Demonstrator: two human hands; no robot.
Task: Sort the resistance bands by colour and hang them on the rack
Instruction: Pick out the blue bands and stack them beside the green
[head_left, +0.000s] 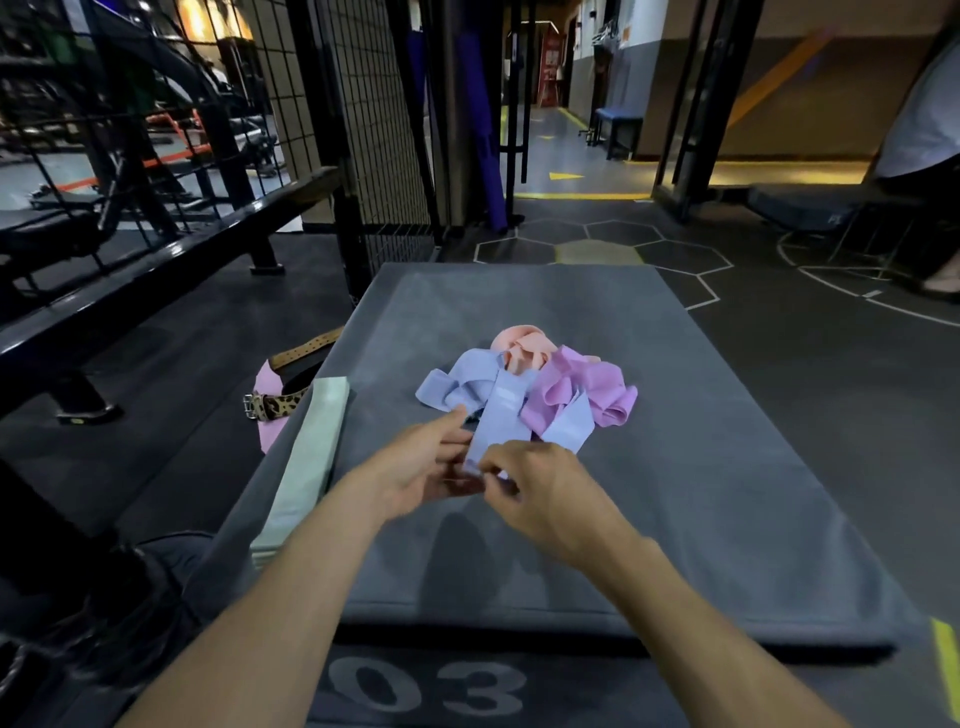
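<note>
The blue band (500, 415) runs from the tangled pile at the centre of the frame down to the person's hands, its near end caught between them. The left hand (422, 461) has its fingers curled onto the strip's left edge, and the right hand (540, 486) pinches the end from the other side. Behind it lie more blue folds, a purple band (597, 389) bunched to the right and a peach band (524, 345) at the top of the heap, all on the grey mat (727, 493). A pale green band (311, 457) lies flat and straight along the mat's left edge, apart from the pile.

This looks like the sorting step: one blue strip is being teased free. Next, I would judge, it needs drawing clear of the purple folds lying over it.

How many bands the heap holds is hard to make out. No rack for hanging is plainly identifiable, though a black mesh frame (363, 104) stands at upper left. A leopard-print belt (272, 402) lies beside the mat.
</note>
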